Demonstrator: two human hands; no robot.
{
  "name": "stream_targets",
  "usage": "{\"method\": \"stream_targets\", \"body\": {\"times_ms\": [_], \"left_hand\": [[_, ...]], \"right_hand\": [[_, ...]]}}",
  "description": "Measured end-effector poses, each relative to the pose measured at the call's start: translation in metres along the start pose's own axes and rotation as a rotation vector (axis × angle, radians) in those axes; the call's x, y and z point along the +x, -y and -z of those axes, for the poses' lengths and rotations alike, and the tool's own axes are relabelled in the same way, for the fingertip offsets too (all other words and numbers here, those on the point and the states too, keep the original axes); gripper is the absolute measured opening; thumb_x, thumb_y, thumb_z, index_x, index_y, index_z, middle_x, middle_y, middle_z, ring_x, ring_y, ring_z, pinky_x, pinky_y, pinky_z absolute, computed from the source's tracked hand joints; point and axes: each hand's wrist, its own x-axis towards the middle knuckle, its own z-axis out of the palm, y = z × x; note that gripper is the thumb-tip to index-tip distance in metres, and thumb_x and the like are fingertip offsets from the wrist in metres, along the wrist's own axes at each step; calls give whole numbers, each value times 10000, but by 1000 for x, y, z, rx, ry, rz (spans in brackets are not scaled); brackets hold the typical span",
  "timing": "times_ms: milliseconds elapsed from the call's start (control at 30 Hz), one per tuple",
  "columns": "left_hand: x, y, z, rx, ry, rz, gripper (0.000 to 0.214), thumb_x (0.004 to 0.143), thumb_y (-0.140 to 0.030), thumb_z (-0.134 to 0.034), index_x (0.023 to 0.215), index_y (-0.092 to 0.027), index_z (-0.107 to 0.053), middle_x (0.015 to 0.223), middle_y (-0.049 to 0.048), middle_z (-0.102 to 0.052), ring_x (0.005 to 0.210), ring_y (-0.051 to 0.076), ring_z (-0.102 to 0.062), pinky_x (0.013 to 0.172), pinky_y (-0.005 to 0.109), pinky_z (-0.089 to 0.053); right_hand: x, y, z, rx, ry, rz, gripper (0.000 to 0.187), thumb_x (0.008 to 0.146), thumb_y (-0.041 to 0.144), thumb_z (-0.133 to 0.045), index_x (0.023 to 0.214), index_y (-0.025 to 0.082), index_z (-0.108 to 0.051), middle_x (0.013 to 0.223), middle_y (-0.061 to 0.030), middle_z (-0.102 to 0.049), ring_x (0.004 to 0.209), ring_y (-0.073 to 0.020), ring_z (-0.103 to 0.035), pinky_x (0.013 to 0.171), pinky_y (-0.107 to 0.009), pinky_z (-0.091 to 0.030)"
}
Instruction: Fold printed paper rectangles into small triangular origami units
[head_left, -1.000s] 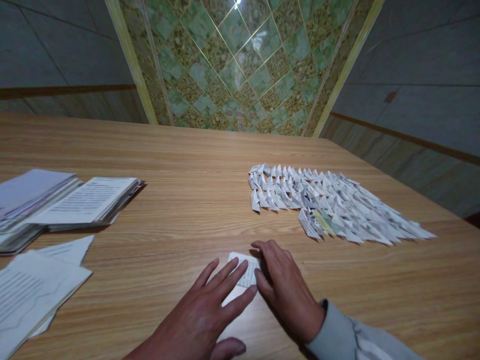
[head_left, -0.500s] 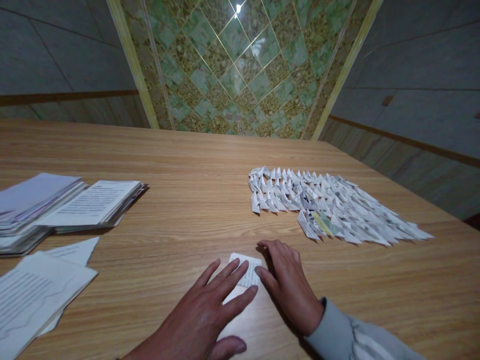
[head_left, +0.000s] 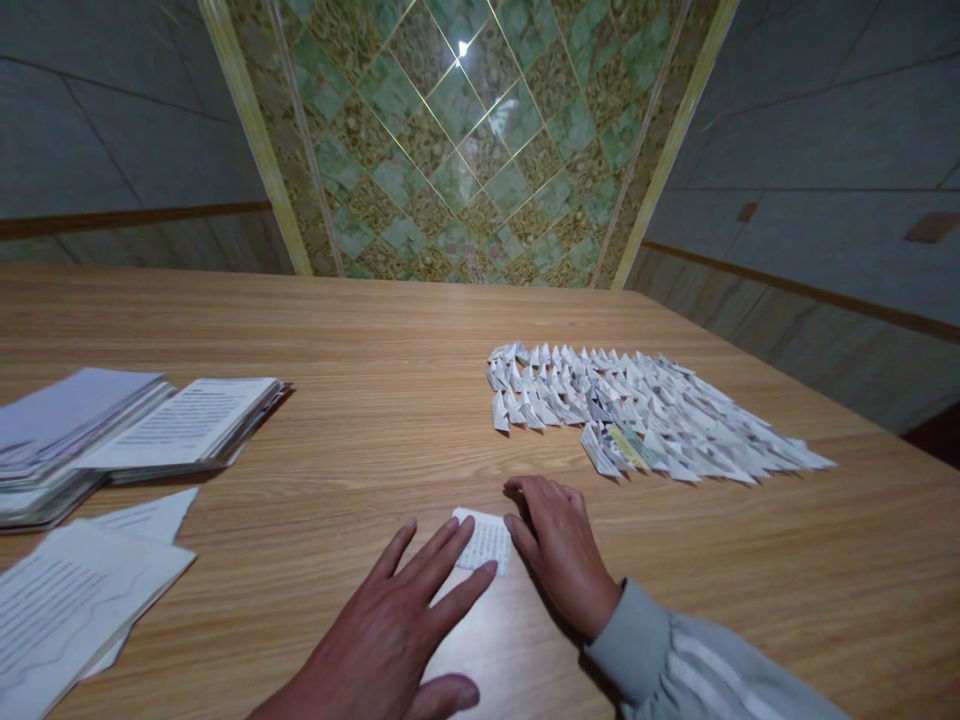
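A small folded piece of printed paper (head_left: 486, 543) lies flat on the wooden table in front of me. My left hand (head_left: 397, 620) is spread out, its fingertips resting on the paper's left and lower edges. At the paper's right edge, my right hand (head_left: 559, 550) stands on its side with the thumb apart from the curved fingers. The thumb tip is at the paper's edge; whether it presses on it I cannot tell. Neither hand is closed round anything.
Rows of small pointed folded-paper pieces (head_left: 637, 410) stand at the right. On the left are a stack of papers (head_left: 82, 410), a printed pile (head_left: 187, 420) and loose printed sheets (head_left: 67, 600). The wooden table (head_left: 360, 340) reaches back to a tiled wall (head_left: 450, 150).
My left hand has drawn back slightly toward the left, uncovering more of the folded paper. The right hand keeps its place at the paper's edge. The whole view has shifted a little.
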Motion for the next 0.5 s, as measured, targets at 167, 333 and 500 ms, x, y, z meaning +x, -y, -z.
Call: {"method": "stream_targets", "body": {"times_ms": [167,333,500], "left_hand": [[-9,5,10,34,57,-1,821,873,-666,-510,1546,-358,-155,1578,98,-291,1414,367,-359,1105,637,-298],[-13,13,16,94,25,80,703,886,-559,-584,1503,-335,-335,1505,80,-448,1341,376,-469,1087,645,-314],[-10,15,8,199,-91,110,532,876,-427,-653,1376,-284,-539,1393,77,-597,1278,383,-535,1067,632,-329]], "right_hand": [[1,1,2,0,14,-15,258,877,81,-616,1110,188,-583,1085,-65,-674,1045,-257,-588,927,-424,-360],[2,1,2,5,14,-11,249,887,91,-608,1116,187,-586,1081,-69,-675,1041,-260,-585,926,-425,-359],[1,0,1,1,12,3,243,881,84,-599,1102,186,-592,1069,-73,-683,1019,-261,-588,916,-426,-355]]}}
